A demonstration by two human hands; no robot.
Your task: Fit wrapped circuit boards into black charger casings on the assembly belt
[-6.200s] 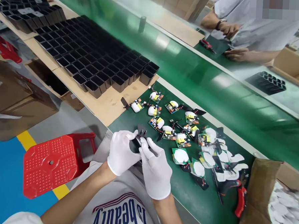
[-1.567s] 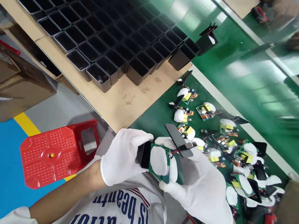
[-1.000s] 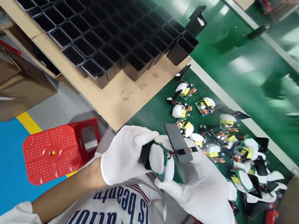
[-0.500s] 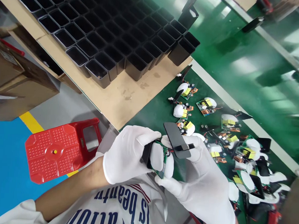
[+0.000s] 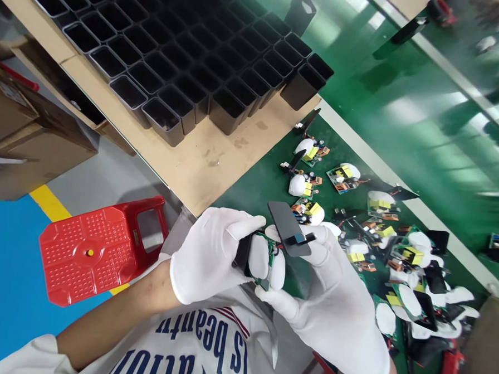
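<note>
Gloved hands share one circuit board

Left hand (image 5: pixel 206 254) fingers clamp the black casing (image 5: pixel 242 252); right hand (image 5: pixel 331 303) fingers pinch the circuit board (image 5: pixel 266 259); loose boards (image 5: pixel 381 233) lie at two o'clock on the worktop (image 5: pixel 258 187).

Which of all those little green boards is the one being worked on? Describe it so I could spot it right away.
Start at the dark green mat strewn with small boards, then look to its near edge, where two white-gloved hands meet. The circuit board is pinched between the left hand and right hand; it alone is lifted off the mat.
</note>
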